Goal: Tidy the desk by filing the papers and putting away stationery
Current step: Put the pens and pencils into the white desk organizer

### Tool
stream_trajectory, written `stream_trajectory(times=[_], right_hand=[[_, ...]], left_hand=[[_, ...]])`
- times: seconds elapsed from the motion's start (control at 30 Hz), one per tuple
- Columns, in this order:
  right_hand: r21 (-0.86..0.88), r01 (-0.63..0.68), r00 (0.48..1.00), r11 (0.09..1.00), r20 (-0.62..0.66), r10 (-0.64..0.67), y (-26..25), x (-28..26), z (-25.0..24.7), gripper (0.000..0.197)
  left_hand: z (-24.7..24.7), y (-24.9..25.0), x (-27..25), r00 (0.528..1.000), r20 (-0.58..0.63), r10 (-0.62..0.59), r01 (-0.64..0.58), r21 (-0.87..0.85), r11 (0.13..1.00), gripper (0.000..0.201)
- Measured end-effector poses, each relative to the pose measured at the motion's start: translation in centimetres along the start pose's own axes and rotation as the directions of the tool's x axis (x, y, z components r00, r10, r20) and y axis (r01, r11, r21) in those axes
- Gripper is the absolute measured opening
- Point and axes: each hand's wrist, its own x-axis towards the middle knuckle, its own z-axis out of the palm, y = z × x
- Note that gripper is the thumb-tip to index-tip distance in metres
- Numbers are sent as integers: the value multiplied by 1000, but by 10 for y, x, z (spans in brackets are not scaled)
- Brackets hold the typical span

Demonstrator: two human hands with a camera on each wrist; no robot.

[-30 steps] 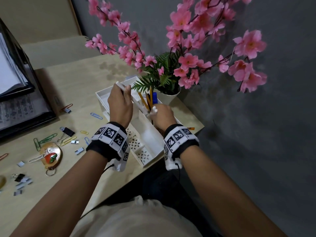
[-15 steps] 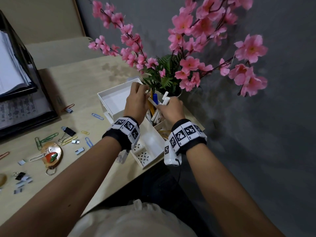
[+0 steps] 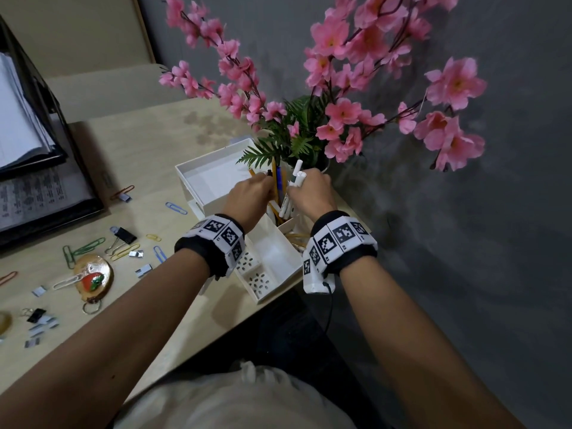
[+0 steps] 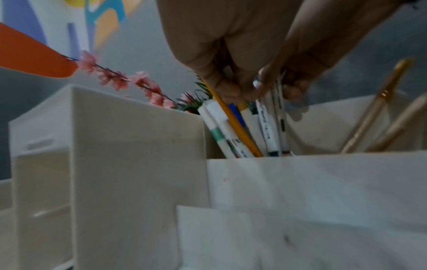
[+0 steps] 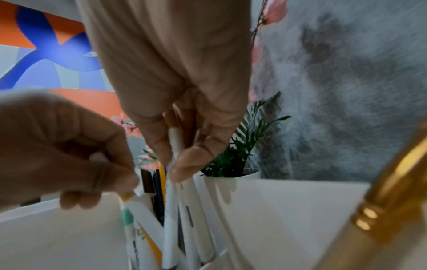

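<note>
I see both of my hands over the white organizer (image 3: pixel 216 181) at the edge of the table (image 3: pixel 148 156). My right hand (image 3: pixel 312 193) has its fingers (image 5: pixel 191 157) curled round a bunch of white pens (image 3: pixel 294 187). The bottoms of those pens are down inside the tall pen slot of the organizer, and the tops stick up above my knuckles. My left hand (image 3: pixel 250 193) is right beside it. Its fingers (image 4: pixel 226 91) are pressed together, pinching the top of a yellow pencil (image 4: pixel 233 120) that leans in the same slot. A blue pen (image 3: pixel 279 184) stands in that slot too. In the next slot I see gold pens (image 4: pixel 374 113) leaning to one side.

Behind the organizer stands a white pot with pink flowers (image 3: pixel 343 116) and green leaves.

On the table to my left lie many paper clips (image 3: pixel 176 208), a black binder clip (image 3: pixel 123 235), some small staple strips and a round keyring with a strawberry (image 3: pixel 94 278). Farther left is a black tray with papers (image 3: pixel 18 131) stacked in it.
</note>
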Motion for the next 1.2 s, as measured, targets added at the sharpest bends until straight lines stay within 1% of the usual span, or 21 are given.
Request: stream_trajectory(times=[0.07, 0.13, 0.27, 0.33, 0.4, 0.43, 0.5, 0.57, 0.63, 0.7, 0.77, 0.8, 0.83, 0.87, 0.93, 0.97, 1.03, 1.1, 1.2], right_hand=[[-24, 5, 1000, 1000, 10, -4, -1, 2, 2, 24], [-35, -2, 1000, 999, 19, 3, -3, 5, 3, 24], [-54, -7, 1000, 999, 11, 8, 0, 9, 9, 22], [-77, -8, 1000, 997, 21, 9, 2, 8, 13, 23], [-102, -1, 999, 995, 47, 6, 2, 9, 13, 25], [-106, 1, 998, 994, 66, 6, 1, 11, 11, 26], [-71, -5, 996, 997, 93, 12, 1, 12, 6, 30], [12, -3, 998, 1000, 69, 3, 0, 12, 3, 33], [48, 41, 999, 998, 8, -41, -3, 12, 4, 33], [19, 89, 996, 996, -8, -89, -7, 13, 6, 32], [-21, 122, 993, 992, 14, -121, -7, 14, 8, 32], [-35, 130, 991, 991, 23, -129, -6, 15, 10, 32], [-44, 131, 991, 990, 22, -130, -6, 15, 11, 32], [-46, 121, 992, 992, 20, -121, -6, 15, 12, 33], [-59, 104, 994, 993, 37, -102, -5, 17, 16, 33], [-73, 96, 994, 993, 60, -92, -6, 18, 18, 32], [-105, 106, 991, 989, 94, -96, -8, 18, 20, 28], [-95, 124, 990, 988, 82, -116, -9, 19, 17, 24], [-41, 121, 992, 992, 44, -120, -13, 20, 5, 22]], left_hand=[[7, 3, 3, 995, 97, 7, -14, 65, 998, 16], [13, 5, 5, 989, 146, 27, -41, 93, 995, 19], [15, 10, 3, 969, 245, 22, -69, 184, 981, 26], [12, 11, 1, 963, 269, 28, -76, 172, 982, 32], [9, 10, -3, 974, 225, 24, -42, 76, 996, 35], [6, 9, -5, 986, 164, -4, 6, -13, 1000, 33], [3, 4, -8, 994, 17, -104, 106, -197, 975, 25], [3, 3, -10, 979, -79, -190, 157, -315, 936, 16], [2, 4, -7, 969, -124, -212, 159, -342, 926, 10], [-1, 5, -5, 961, -173, -216, 160, -287, 944, 10], [-3, 3, -5, 935, -289, -205, 130, -257, 958, 17], [-4, 2, -6, 916, -337, -220, 133, -262, 956, 24], [-5, -1, -7, 899, -357, -255, 160, -274, 948, 31], [-4, -5, -6, 892, -337, -302, 205, -293, 934, 36], [0, -11, -1, 903, -208, -377, 294, -340, 893, 36], [3, -12, 3, 913, -150, -378, 306, -359, 882, 33], [6, -9, 11, 934, -85, -348, 291, -384, 876, 28], [5, -4, 17, 936, -89, -340, 283, -380, 880, 24], [-5, 0, 25, 942, -148, -302, 235, -353, 905, 24]])
